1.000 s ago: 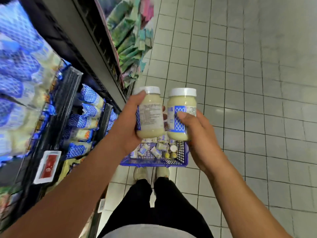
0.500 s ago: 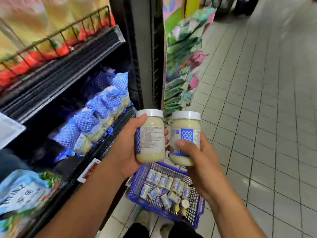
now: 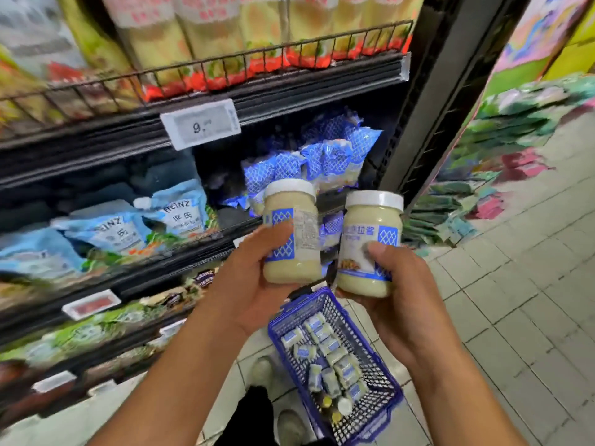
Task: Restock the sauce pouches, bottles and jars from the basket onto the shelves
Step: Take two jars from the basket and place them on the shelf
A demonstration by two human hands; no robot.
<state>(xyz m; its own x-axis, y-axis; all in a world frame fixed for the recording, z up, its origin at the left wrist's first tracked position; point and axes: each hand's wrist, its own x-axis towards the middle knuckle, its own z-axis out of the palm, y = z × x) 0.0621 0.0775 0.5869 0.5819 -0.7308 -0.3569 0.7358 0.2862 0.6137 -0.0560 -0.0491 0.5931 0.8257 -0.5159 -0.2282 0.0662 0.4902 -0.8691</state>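
Aloft, two smooth cylindrical jars [image 3: 291, 233]

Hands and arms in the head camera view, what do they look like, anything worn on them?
The left forearm and right forearm are bare right to the frame's lower edge: no sleeve shows. The left hand and right hand are ungloved, with no ring, watch or bracelet in view. The right thumbnail looks short and unpainted.

A white price tag [image 3: 200, 123] reading 9 sits at far left. Nearer and lower, a red-and-white label [image 3: 91, 306]. Green and pink packets [image 3: 502, 175] hang at right. Pale floor tiles [image 3: 531, 300] spread right; a shoe [image 3: 262, 370] stands near, beside black trousers [image 3: 254, 413].
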